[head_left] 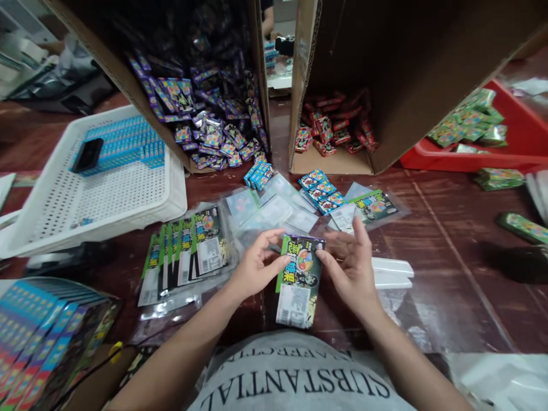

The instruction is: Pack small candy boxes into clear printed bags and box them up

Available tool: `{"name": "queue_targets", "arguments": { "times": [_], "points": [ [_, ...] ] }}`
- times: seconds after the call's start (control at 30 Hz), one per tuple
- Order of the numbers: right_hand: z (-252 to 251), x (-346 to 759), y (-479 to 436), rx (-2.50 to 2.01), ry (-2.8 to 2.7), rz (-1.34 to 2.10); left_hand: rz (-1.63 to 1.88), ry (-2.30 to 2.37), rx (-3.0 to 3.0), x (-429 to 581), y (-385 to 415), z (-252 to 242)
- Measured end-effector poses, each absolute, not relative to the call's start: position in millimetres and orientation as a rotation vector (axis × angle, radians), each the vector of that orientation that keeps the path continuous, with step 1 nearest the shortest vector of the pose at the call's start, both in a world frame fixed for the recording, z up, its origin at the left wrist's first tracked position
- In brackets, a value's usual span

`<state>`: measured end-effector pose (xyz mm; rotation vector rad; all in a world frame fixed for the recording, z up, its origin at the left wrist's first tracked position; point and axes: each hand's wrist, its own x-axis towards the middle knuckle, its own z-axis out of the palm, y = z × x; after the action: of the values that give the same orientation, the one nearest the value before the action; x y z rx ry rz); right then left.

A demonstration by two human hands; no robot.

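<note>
A flat black and green candy packet [298, 274] with a white label is upright in front of my body. My left hand [263, 262] pinches its upper left edge, thumb on the front. My right hand [353, 268] has its thumb on the upper right edge; its other fingers are raised and partly behind the packet. Just beyond lie clear plastic sleeves [278, 208], a row of blue candy packs [322, 191] and another printed packet [374, 205]. To the left, several similar packets [209, 245] overlap in a fanned row.
Cardboard boxes hold purple candy packs [214, 134] and red ones [325, 128]. A white basket [166, 194] with blue packs and a phone [88, 155] stands left. At right is a red bin [462, 162] of green packs. Stacked multicoloured strips [38, 337] lie lower left.
</note>
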<state>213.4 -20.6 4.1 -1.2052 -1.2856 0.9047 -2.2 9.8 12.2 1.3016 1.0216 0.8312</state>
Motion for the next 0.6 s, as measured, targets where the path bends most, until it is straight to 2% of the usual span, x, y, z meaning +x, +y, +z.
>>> {"name": "queue_targets", "arguments": {
  "times": [0.17, 0.4, 0.6],
  "points": [
    [-4.4, 227.6, -26.4, -1.160, -1.389, 1.116, 0.713, 1.052, 1.346, -3.0, 2.6, 9.8],
    [2.3, 224.8, -21.3, -1.135, -1.361, 1.045, 0.924, 1.038, 1.299, 4.3, 12.5, 12.7],
    [18.6, 227.5, -21.6, -1.137, -1.357, 1.188, 0.772, 0.996, 1.413, 5.8, 17.4, 30.3]
  ]
}}
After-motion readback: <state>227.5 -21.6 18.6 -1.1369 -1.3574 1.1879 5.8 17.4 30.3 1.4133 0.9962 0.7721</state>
